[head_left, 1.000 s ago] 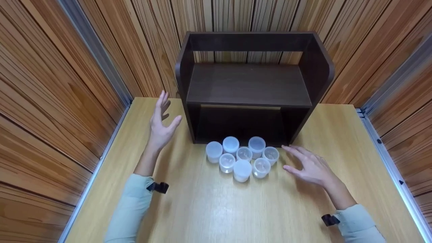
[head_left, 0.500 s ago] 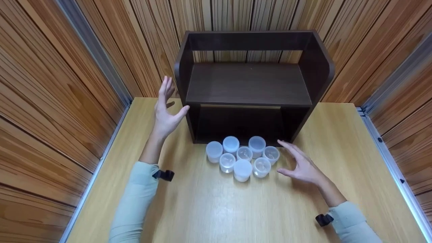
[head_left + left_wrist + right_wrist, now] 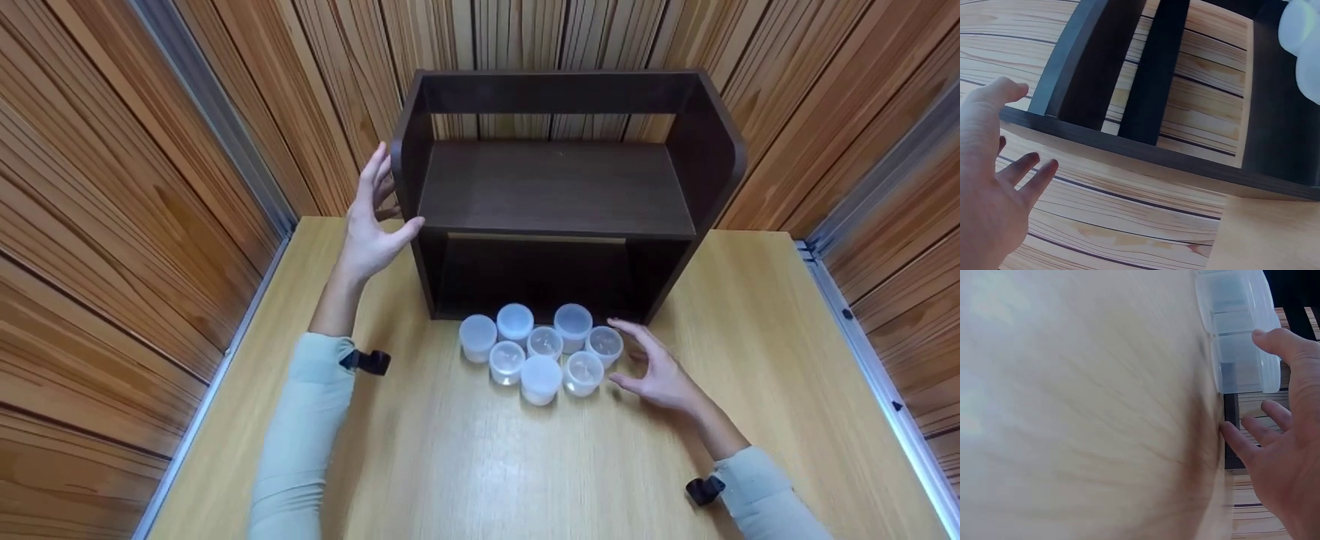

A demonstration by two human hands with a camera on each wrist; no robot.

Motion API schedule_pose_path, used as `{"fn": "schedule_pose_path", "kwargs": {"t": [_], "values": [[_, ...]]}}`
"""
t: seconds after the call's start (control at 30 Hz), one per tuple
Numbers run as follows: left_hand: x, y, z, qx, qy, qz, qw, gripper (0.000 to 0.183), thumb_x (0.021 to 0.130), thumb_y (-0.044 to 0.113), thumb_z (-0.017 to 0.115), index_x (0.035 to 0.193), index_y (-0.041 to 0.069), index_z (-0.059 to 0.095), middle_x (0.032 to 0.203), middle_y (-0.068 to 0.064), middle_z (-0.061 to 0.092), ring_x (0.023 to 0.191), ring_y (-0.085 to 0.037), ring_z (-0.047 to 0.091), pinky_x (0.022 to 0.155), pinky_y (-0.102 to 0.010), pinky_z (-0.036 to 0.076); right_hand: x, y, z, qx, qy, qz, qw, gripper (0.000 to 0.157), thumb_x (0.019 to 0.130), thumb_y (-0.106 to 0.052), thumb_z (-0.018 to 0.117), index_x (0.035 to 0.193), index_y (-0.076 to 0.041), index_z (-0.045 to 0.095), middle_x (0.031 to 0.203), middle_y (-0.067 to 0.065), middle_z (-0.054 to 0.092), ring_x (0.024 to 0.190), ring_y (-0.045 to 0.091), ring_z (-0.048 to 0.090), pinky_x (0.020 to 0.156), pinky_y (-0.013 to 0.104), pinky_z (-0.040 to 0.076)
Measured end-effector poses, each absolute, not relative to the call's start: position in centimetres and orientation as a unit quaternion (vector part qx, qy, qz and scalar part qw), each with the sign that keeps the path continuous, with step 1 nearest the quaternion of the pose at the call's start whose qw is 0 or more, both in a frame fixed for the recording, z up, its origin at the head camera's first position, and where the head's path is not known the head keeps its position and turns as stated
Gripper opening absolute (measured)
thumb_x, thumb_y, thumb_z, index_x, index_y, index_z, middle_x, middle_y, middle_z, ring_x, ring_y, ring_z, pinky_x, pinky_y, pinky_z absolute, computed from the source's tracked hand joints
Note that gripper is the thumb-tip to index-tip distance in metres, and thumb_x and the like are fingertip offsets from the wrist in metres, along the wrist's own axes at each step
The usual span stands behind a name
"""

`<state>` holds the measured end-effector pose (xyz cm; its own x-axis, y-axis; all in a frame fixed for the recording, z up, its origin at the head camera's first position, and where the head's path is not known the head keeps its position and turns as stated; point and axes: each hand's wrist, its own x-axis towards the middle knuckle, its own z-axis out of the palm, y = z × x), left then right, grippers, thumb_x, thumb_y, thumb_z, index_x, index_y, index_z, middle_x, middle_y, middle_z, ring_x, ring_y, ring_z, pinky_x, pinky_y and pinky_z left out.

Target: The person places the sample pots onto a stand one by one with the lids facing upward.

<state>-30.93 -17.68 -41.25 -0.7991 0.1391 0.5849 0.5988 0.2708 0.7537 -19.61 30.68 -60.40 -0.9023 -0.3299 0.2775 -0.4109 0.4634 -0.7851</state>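
Note:
Several small translucent plastic cups [image 3: 541,379] stand grouped on the table, just in front of a dark brown two-tier shelf [image 3: 555,187]. Some of their tops look milky white, others clearer. My left hand [image 3: 370,238] is at the shelf's left side panel [image 3: 1145,157], thumb by the front edge and fingers along the outer side. Whether it touches the panel I cannot tell. My right hand [image 3: 661,379] is just right of the rightmost cup [image 3: 604,344], thumb and fingers spread apart. In the right wrist view its thumb overlaps a cup [image 3: 1244,363]; contact is unclear.
Wood-grain walls [image 3: 142,150] enclose the light wood table [image 3: 480,480] at the back and both sides. Metal rails [image 3: 862,352] run along the table's side edges. The lower compartment [image 3: 532,277] of the shelf lies behind the cups.
My left hand has moved forward and slightly right, up to the shelf's left side. My right hand has shifted left, closer to the cups. Cups and shelf stay put.

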Motion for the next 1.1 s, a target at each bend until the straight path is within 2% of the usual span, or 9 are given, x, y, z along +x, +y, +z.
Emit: {"fn": "schedule_pose_path", "kwargs": {"t": [0.13,0.2,0.27,0.4,0.57,0.8,0.97,1.1], "values": [[-31.3,-17.6,-40.5,-0.244,-0.775,-0.545,0.206,0.098,0.096,-0.001,0.080,0.176,0.004,0.024,0.185,-0.016,0.035,0.159,-0.040,0.055,0.109,-0.063,0.063,-19.7,30.3,-60.8,0.206,-0.843,0.495,0.043,0.089,0.084,0.010,0.092,0.163,-0.006,0.056,0.163,0.021,0.060,0.149,0.014,0.058,0.115,0.037,0.058],[-31.5,-17.7,-40.2,-0.247,-0.777,-0.538,0.212,0.097,0.096,0.001,0.079,0.176,0.003,0.025,0.186,-0.016,0.032,0.164,-0.038,0.050,0.112,-0.065,0.062,-19.8,30.1,-60.9,0.208,-0.836,0.506,0.045,0.087,0.084,0.011,0.091,0.162,-0.004,0.056,0.160,0.022,0.062,0.145,0.014,0.062,0.113,0.024,0.055],[-31.7,-17.7,-40.0,-0.253,-0.778,-0.532,0.216,0.095,0.096,0.001,0.078,0.175,0.001,0.025,0.188,-0.017,0.028,0.170,-0.036,0.041,0.117,-0.066,0.058,-19.9,30.0,-61.1,0.211,-0.830,0.515,0.047,0.086,0.084,0.013,0.091,0.161,-0.002,0.056,0.157,0.024,0.063,0.142,0.013,0.064,0.111,0.016,0.053],[-31.9,-18.0,-39.8,-0.269,-0.785,-0.516,0.211,0.092,0.096,0.001,0.075,0.174,-0.001,0.026,0.188,-0.019,0.023,0.175,-0.034,0.028,0.129,-0.067,0.046,-19.8,29.8,-61.1,0.207,-0.828,0.518,0.051,0.085,0.083,0.013,0.091,0.160,-0.002,0.057,0.154,0.024,0.066,0.139,0.010,0.066,0.109,0.014,0.053],[-31.9,-17.9,-39.5,-0.271,-0.787,-0.514,0.208,0.088,0.094,-0.002,0.073,0.172,0.002,0.033,0.186,-0.018,0.030,0.172,-0.034,0.034,0.125,-0.070,0.049,-19.9,29.6,-61.2,0.197,-0.829,0.522,0.047,0.081,0.084,0.013,0.090,0.157,-0.001,0.059,0.151,0.024,0.069,0.135,0.007,0.068,0.108,0.016,0.055],[-31.9,-17.6,-39.4,-0.259,-0.781,-0.532,0.198,0.084,0.094,-0.003,0.073,0.170,0.007,0.038,0.180,-0.018,0.038,0.162,-0.035,0.048,0.112,-0.069,0.059,-19.9,29.5,-61.3,0.181,-0.837,0.515,0.045,0.058,0.088,0.013,0.087,0.142,0.000,0.069,0.141,0.022,0.072,0.126,0.006,0.068,0.105,0.014,0.056],[-31.9,-17.6,-39.5,-0.254,-0.783,-0.533,0.197,0.084,0.094,-0.002,0.073,0.170,0.008,0.037,0.180,-0.017,0.037,0.164,-0.033,0.046,0.116,-0.067,0.057,-19.9,29.5,-61.3,0.175,-0.843,0.507,0.045,0.050,0.088,0.012,0.087,0.134,-0.001,0.073,0.138,0.020,0.073,0.124,0.007,0.068,0.105,0.014,0.057],[-31.9,-17.6,-39.4,-0.253,-0.786,-0.528,0.200,0.085,0.094,-0.001,0.073,0.170,0.008,0.037,0.182,-0.014,0.037,0.167,-0.031,0.041,0.123,-0.067,0.052,-19.9,29.4,-61.3,0.174,-0.837,0.517,0.044,0.049,0.088,0.013,0.087,0.133,0.000,0.073,0.137,0.022,0.072,0.124,0.002,0.067,0.104,0.013,0.057]]}}
